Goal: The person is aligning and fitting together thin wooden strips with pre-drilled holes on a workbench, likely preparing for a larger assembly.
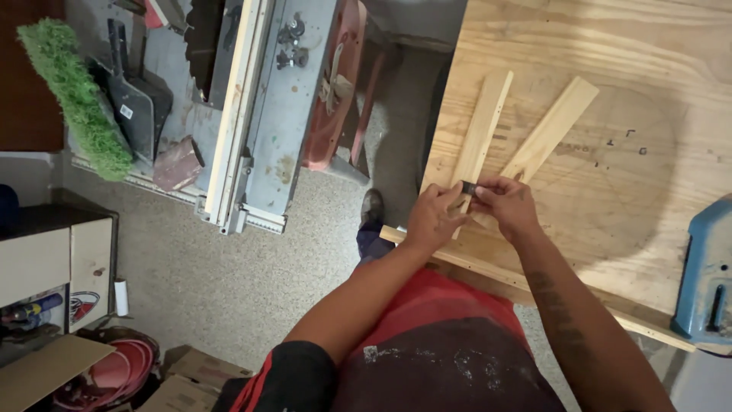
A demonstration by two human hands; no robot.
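Both my hands meet at the near left corner of a plywood worktop. Between the fingertips of my left hand and my right hand sits a small dark object; what it is I cannot tell. Under the hands lie two light wooden slats: one runs up and slightly right, the other angles further to the right. Their near ends are hidden by my hands. A third strip lies along the worktop's near edge.
A grey table saw stands on the left across a speckled floor. A green turf roll, a dustpan, cardboard boxes and a cabinet crowd the left. A blue vise sits at right.
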